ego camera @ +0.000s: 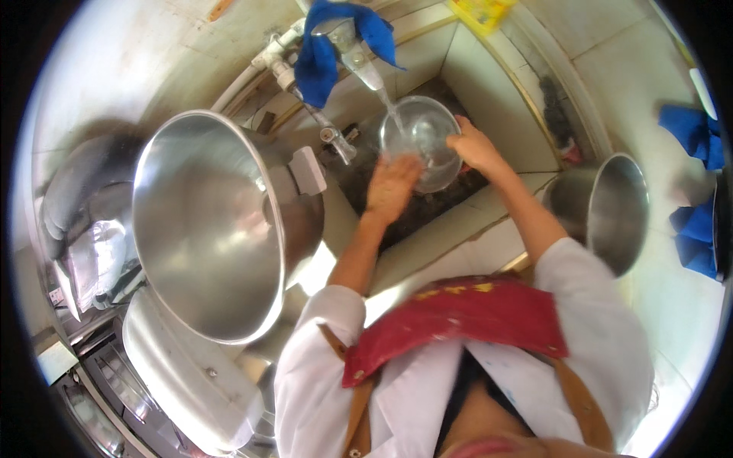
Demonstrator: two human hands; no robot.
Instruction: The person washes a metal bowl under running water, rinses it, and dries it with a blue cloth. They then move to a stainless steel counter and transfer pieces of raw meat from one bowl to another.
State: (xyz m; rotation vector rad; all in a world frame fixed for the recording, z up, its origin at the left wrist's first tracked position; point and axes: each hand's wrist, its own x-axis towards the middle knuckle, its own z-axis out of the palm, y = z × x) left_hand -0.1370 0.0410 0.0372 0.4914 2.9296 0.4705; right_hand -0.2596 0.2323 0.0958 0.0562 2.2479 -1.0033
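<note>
A clear round bowl (429, 131) is tilted under a running tap (362, 63), inside a deep tiled sink (487, 86). Water (393, 110) falls from the spout into it. My right hand (474, 144) grips the bowl's right rim, the thumb on top. At its lower left edge is my left hand (395, 186), flat, with blurred fingers reaching over the rim; nothing is seen held in it. A blue cloth (318, 66) is draped around the tap's handle.
A large steel pot (206, 229) stands left of the sink, its mouth facing me. A second tap (338, 140) reaches over the basin's left side. Another steel pot (618, 212) is at the right. Blue cloths (696, 229) hang by the right wall. A yellow packet (484, 12) lies on the back ledge.
</note>
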